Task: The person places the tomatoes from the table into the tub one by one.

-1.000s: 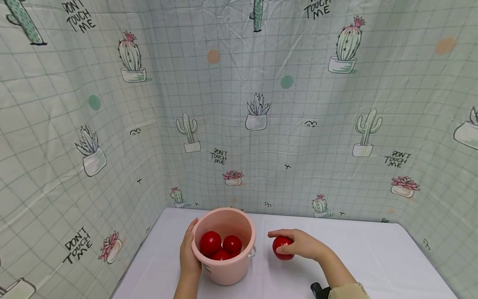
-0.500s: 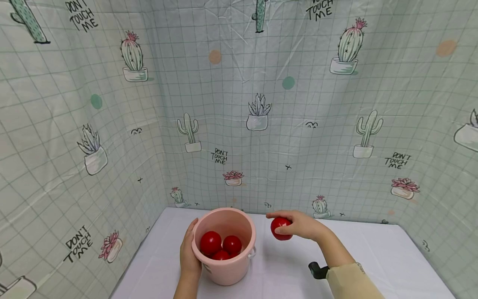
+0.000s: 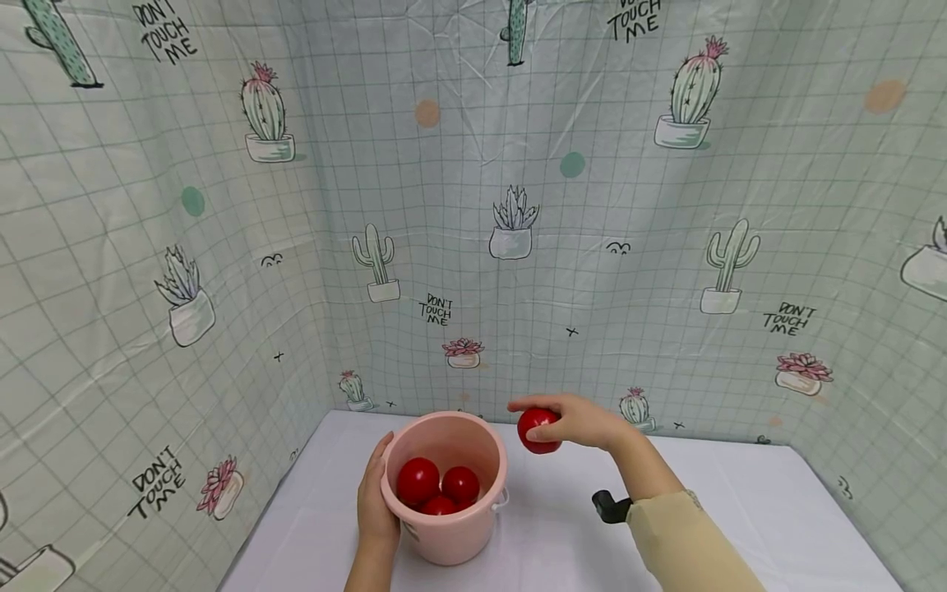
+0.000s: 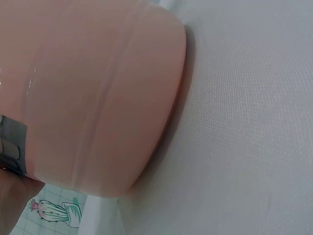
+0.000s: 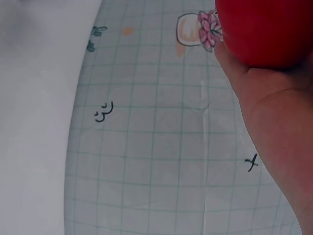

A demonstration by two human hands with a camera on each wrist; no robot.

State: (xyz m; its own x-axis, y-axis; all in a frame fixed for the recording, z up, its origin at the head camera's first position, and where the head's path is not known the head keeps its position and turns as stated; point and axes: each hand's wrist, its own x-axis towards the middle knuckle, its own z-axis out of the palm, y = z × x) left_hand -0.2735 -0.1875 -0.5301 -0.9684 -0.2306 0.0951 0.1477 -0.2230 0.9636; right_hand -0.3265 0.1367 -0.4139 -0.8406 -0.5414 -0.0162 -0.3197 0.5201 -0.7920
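A pink bucket [image 3: 453, 538] stands on the table with several glossy red apples [image 3: 418, 483] inside. My left hand [image 3: 375, 501] holds the bucket by its left side, fingertips near the rim; the left wrist view shows the bucket's wall [image 4: 112, 98] down to its base on the cloth. To the right of the bucket, my right hand [image 3: 573, 421] grips another red apple [image 3: 538, 430] above the table, thumb on its near side and fingers over the top. In the right wrist view this apple [image 5: 269, 32] is partly cut off by the frame edge.
The table [image 3: 703, 510] has a white cloth. Behind and at both sides hangs a gridded curtain [image 3: 473, 288] with cactus prints. A white handle end [image 3: 500, 499] sits on the bucket's right side. A black wrist camera [image 3: 611, 507] sticks out below my right forearm.
My right hand has lifted the apple off the table and brought it up and slightly left, closer to the bucket. The left hand and the bucket have stayed in place.
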